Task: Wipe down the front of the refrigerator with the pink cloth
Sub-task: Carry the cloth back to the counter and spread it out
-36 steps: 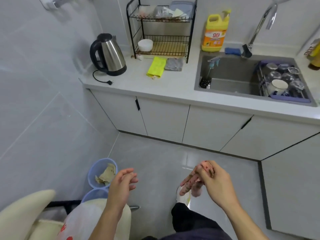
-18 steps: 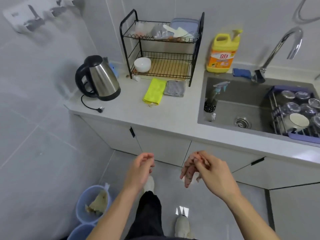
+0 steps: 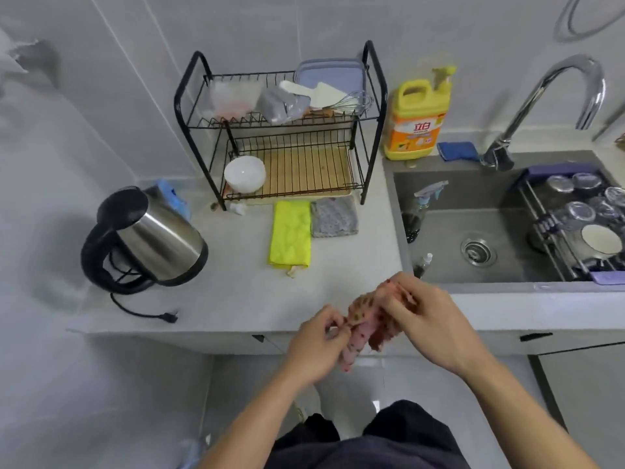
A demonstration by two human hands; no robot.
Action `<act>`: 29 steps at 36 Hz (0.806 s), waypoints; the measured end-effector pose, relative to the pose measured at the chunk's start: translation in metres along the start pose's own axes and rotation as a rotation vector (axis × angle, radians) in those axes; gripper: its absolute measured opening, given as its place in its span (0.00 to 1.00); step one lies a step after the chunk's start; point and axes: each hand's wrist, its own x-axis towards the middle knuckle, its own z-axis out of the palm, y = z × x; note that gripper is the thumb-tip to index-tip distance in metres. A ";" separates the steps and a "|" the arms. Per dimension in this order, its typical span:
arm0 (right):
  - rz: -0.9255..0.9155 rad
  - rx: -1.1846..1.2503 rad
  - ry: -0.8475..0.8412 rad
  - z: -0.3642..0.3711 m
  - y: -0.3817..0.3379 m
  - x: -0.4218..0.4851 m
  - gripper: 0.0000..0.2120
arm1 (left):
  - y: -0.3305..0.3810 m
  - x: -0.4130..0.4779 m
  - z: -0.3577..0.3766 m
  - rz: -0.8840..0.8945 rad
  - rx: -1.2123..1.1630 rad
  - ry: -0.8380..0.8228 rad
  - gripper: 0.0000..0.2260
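My left hand [image 3: 318, 346] and right hand [image 3: 429, 319] both pinch the bunched pink cloth [image 3: 363, 328]; refrigerator out of view, wiping apparently unstarted.

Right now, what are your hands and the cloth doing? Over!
Left grip pinches pink cloth edge. Right grip holds it bunched. Refrigerator not in view; counter and sink ahead.

We record a left hand [image 3: 318, 346] and a right hand [image 3: 429, 319], both bare, on bare forearms [image 3: 257, 414]. We list black trousers [image 3: 409, 421] on both legs and a dark greyish-purple top [image 3: 365, 455] at the waist.
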 end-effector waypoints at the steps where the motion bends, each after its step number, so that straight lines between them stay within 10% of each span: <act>1: -0.003 0.006 0.010 0.000 0.000 0.007 0.11 | -0.001 0.006 -0.006 -0.007 0.002 -0.007 0.06; 12: -0.018 -0.047 0.055 -0.023 0.028 0.079 0.09 | 0.021 0.055 -0.048 -0.021 -0.044 -0.179 0.22; 29: -0.001 -0.255 0.197 -0.052 0.063 0.153 0.04 | 0.047 0.104 -0.100 0.004 0.421 0.058 0.10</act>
